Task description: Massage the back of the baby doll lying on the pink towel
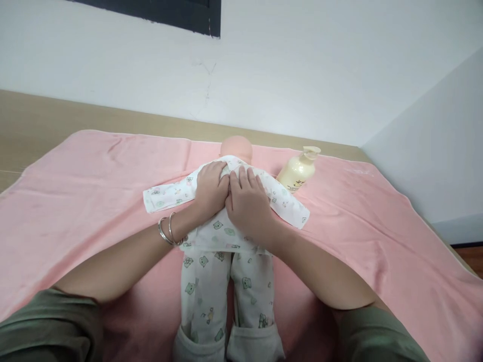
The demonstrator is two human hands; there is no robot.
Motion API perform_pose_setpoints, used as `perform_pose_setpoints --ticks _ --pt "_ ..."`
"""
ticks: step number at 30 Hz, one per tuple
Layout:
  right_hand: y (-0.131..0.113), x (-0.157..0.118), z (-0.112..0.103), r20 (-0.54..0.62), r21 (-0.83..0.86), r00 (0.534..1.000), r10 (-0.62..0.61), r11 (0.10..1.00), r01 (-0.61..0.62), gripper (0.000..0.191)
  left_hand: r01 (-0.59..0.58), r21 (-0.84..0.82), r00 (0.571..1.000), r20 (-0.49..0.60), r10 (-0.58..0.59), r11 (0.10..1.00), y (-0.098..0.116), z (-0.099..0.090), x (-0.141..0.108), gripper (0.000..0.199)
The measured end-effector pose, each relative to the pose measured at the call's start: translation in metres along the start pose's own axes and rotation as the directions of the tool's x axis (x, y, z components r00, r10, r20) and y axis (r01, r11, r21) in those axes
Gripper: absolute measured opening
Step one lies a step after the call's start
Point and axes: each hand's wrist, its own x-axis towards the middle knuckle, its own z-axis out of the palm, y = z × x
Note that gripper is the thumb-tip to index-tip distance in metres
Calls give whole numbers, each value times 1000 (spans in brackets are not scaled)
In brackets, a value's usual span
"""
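Note:
A baby doll [237, 146] lies on a pink blanket, its bald head toward the wall and its face out of sight. It wears a white printed top [222, 230] and matching trousers [206, 286], with both sleeves spread to the sides. My left hand [212, 187] rests on the upper part of the top, fingers laid over the cloth. Beside it, my right hand [249, 198] lies flat on the top with its fingers stretched toward the doll's head. The two hands touch at the thumbs. Two silver bangles [168, 230] circle my left wrist.
A cream pump bottle [298, 171] leans by the doll's right-side sleeve. The pink blanket [358, 226] covers most of a wooden surface [45, 113]. A white wall [302, 65] rises behind, with a dark panel [181, 12] at the top.

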Motion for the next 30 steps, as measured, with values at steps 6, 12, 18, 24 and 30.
perform_pose_setpoints --ticks 6,12,18,24,30 --pt "34 31 5 56 152 984 172 972 -178 54 -110 -22 989 -101 107 994 3 5 -14 41" --pt "19 19 1 1 89 996 88 992 -88 52 13 -62 996 -87 -18 998 2 5 -10 42" --pt "30 25 4 62 176 998 20 984 -31 55 -86 -95 992 -97 77 992 0 7 -10 41" --pt "53 40 -5 31 230 987 158 960 -161 59 63 -137 993 -92 -76 989 3 5 -10 45" --pt "23 19 -3 -166 214 983 -75 971 111 53 17 -280 977 -201 -76 960 0 7 -13 44"
